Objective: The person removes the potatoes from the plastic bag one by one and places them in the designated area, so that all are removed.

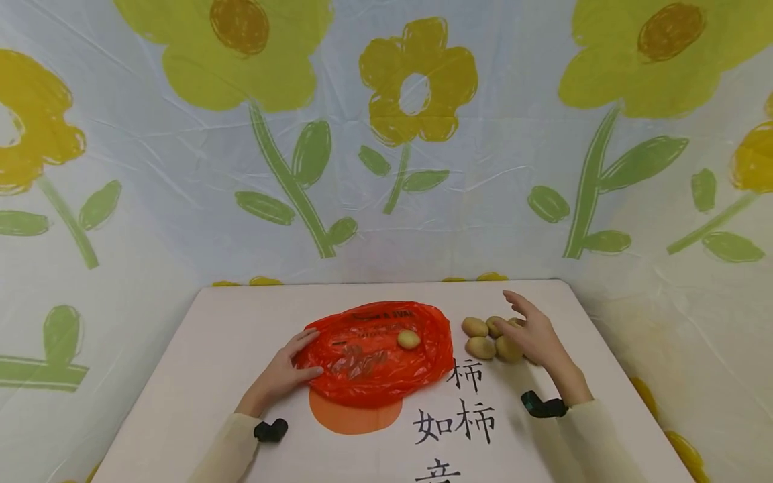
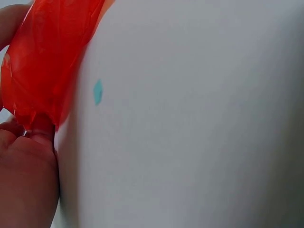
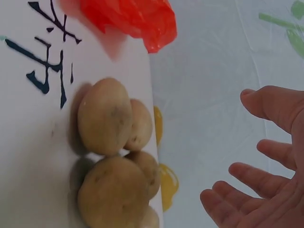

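Note:
A crumpled red plastic bag (image 1: 374, 376) with dark print lies on the table, and one potato (image 1: 408, 340) rests on its right part. My left hand (image 1: 284, 365) holds the bag's left end, thumb at the near side and fingers at the far side. In the left wrist view, the red film (image 2: 45, 61) partly covers that thumb. My right hand (image 1: 537, 339) is raised over a cluster of several potatoes (image 1: 481, 348), right of the bag. The right wrist view shows its fingers (image 3: 256, 178) spread, holding nothing, apart from the potatoes (image 3: 105, 116).
The white tabletop (image 1: 205, 376) bears black written characters (image 1: 475, 421) and an orange printed shape (image 1: 356, 419) partly under the bag. Behind the table's far edge hangs a flower-patterned cloth (image 1: 495, 228). Dark wrist devices (image 1: 271, 430) sit on both arms.

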`<action>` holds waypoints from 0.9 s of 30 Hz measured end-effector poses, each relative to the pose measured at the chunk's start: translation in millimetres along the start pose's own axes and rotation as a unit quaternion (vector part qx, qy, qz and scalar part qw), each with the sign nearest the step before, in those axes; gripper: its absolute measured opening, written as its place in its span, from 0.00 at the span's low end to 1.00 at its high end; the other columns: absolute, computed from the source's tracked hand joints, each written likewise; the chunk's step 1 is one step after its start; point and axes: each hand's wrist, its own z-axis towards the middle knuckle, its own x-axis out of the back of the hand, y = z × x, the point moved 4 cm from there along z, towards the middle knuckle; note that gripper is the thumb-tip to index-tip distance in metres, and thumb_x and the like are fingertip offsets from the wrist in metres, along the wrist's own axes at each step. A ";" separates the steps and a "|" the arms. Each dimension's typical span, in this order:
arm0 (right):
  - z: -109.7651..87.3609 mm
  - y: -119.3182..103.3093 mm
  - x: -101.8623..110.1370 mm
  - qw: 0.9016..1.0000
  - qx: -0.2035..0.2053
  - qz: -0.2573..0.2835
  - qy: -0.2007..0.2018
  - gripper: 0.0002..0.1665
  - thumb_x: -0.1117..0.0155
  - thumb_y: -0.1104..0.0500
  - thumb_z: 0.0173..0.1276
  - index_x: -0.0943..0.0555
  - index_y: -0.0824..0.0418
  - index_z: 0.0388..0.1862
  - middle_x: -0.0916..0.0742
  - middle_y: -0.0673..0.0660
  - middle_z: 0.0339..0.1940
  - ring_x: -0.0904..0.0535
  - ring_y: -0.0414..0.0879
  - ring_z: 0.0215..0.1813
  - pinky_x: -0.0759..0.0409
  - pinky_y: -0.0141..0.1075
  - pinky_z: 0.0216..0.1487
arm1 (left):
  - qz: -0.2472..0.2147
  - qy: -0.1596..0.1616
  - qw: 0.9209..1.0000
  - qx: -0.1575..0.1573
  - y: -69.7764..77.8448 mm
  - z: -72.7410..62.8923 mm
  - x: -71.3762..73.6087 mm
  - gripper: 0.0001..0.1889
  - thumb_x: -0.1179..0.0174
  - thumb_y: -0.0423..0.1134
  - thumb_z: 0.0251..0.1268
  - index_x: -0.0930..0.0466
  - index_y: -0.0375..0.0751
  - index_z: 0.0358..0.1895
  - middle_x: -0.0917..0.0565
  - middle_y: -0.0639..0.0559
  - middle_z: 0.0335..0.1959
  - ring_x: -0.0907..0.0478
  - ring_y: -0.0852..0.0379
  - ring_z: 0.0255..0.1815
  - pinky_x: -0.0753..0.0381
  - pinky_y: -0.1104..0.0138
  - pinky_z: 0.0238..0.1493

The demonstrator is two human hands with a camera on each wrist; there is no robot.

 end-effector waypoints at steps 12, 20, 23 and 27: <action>19.1 -37.9 -28.5 0.999 0.038 0.006 -0.033 0.44 0.31 0.53 0.72 0.38 0.63 0.80 0.31 0.70 0.78 0.32 0.71 0.74 0.26 0.64 0.69 | -0.012 -0.002 1.000 -0.007 -2.1 1.4 -0.4 0.43 0.27 0.48 0.61 0.36 0.50 0.79 0.44 0.46 0.84 0.54 0.36 0.85 0.48 0.34 0.79; 29.4 -60.8 -50.4 0.996 0.057 0.015 -0.067 0.44 0.30 0.54 0.71 0.38 0.60 0.80 0.29 0.67 0.77 0.31 0.68 0.74 0.23 0.62 0.67 | -0.024 0.000 1.000 0.006 -3.3 1.6 -2.7 0.44 0.26 0.49 0.60 0.37 0.54 0.80 0.47 0.46 0.84 0.55 0.36 0.85 0.46 0.35 0.79; 33.1 -67.6 -58.1 0.995 0.068 0.012 -0.078 0.43 0.30 0.55 0.70 0.37 0.60 0.80 0.29 0.67 0.77 0.30 0.68 0.73 0.22 0.61 0.66 | -0.024 -0.001 1.000 0.017 -3.9 1.9 -3.9 0.45 0.27 0.51 0.60 0.38 0.56 0.80 0.48 0.46 0.85 0.56 0.36 0.85 0.45 0.35 0.78; 37.9 -77.9 -68.2 0.992 0.078 0.013 -0.097 0.44 0.29 0.54 0.70 0.37 0.60 0.80 0.28 0.67 0.77 0.28 0.67 0.73 0.21 0.60 0.66 | -0.024 -0.002 1.000 0.018 -2.7 1.9 -3.6 0.45 0.27 0.51 0.61 0.39 0.57 0.80 0.49 0.46 0.85 0.56 0.36 0.85 0.45 0.35 0.79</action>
